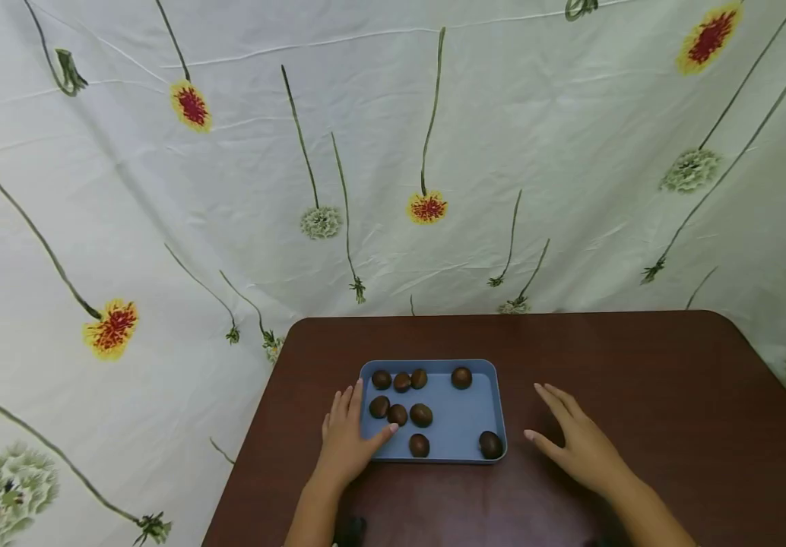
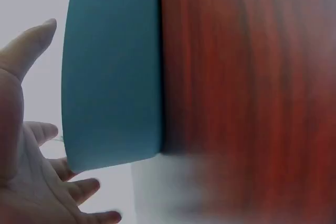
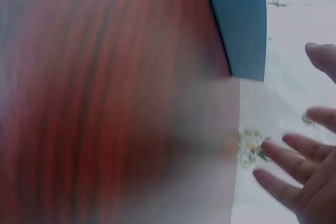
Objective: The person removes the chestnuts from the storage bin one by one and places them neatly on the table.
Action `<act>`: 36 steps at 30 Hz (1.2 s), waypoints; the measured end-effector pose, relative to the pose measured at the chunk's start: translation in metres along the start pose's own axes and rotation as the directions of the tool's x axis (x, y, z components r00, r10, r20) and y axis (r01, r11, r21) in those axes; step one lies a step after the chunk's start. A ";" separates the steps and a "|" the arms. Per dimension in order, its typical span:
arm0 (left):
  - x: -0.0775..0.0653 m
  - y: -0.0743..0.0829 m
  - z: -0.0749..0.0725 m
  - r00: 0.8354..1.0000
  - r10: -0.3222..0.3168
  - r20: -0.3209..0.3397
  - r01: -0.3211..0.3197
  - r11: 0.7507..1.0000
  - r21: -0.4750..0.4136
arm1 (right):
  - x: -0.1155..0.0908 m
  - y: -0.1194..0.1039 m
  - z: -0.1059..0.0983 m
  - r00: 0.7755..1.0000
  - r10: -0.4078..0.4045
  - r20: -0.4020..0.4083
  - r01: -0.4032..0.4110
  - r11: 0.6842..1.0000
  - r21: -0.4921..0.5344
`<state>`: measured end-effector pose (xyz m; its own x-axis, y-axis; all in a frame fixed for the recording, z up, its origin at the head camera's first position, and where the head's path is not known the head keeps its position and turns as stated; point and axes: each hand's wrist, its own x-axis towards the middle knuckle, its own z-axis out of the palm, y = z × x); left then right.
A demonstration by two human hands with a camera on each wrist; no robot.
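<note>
A shallow blue rectangular tray (image 1: pixel 461 416) lies on the table with several round, glossy brown nuts (image 1: pixel 421 415), like chestnuts, in it. Most sit in its left half; one nut (image 1: pixel 461 377) is near the far right and another (image 1: pixel 491 445) in the near right corner. My left hand (image 1: pixel 348 442) is at the tray's left edge, fingers extended, thumb reaching over the near left part. In the left wrist view, the fingers of that hand (image 2: pixel 31 182) spread beside the tray's outer wall (image 2: pixel 113 77). To the tray's right, apart from it, my right hand (image 1: pixel 584 448) hovers with fingers loosely extended and nothing held.
The dark reddish-brown table (image 1: pixel 639 380) has rounded far corners and extends well to the right of the tray. Behind and left of it hangs a white cloth (image 1: pixel 242 190) printed with flowers and stems. A small dark object (image 1: pixel 350 529) shows by the left wrist.
</note>
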<state>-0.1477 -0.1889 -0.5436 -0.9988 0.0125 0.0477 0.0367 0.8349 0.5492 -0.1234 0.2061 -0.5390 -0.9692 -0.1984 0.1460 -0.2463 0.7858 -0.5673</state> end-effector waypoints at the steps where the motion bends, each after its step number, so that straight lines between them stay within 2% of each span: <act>1: -0.002 -0.002 0.000 1.000 -0.023 0.010 0.023 0.998 -0.053 | -0.001 -0.002 0.003 1.000 -0.018 -0.005 0.018 1.000 0.024; 4: -0.006 -0.007 0.003 0.997 -0.068 0.045 0.075 0.980 -0.183 | -0.003 -0.009 0.011 0.997 -0.070 -0.018 0.071 0.996 0.052; 6: -0.008 -0.011 0.004 0.995 -0.079 0.068 0.093 0.967 -0.236 | -0.004 -0.014 0.016 0.996 -0.090 -0.021 0.091 0.994 0.058; 14: -0.008 -0.021 0.005 0.990 -0.077 0.119 0.114 0.935 -0.336 | -0.003 -0.031 0.030 0.991 -0.133 -0.027 0.135 0.983 0.127; 18: -0.010 -0.025 0.005 0.985 -0.086 0.152 0.134 0.929 -0.344 | 0.000 -0.037 0.036 0.988 -0.155 -0.008 0.155 0.978 0.141; 23: -0.013 -0.026 0.004 0.977 -0.087 0.195 0.152 0.924 -0.351 | 0.007 -0.039 0.040 0.984 -0.177 0.030 0.175 0.982 0.078; 28: -0.013 -0.029 0.003 0.974 -0.067 0.218 0.146 0.917 -0.372 | 0.017 -0.043 0.035 0.977 -0.185 0.107 0.182 0.983 0.035; 36: -0.011 -0.032 0.002 0.968 -0.071 0.240 0.158 0.917 -0.365 | 0.030 -0.048 0.025 0.947 -0.218 0.235 0.222 0.975 0.009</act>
<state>-0.1375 -0.2143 -0.5636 -0.9774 0.0853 -0.1934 -0.1120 0.5671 0.8160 -0.1411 0.1476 -0.5277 -0.8648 -0.4969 0.0718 -0.4556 0.7166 -0.5282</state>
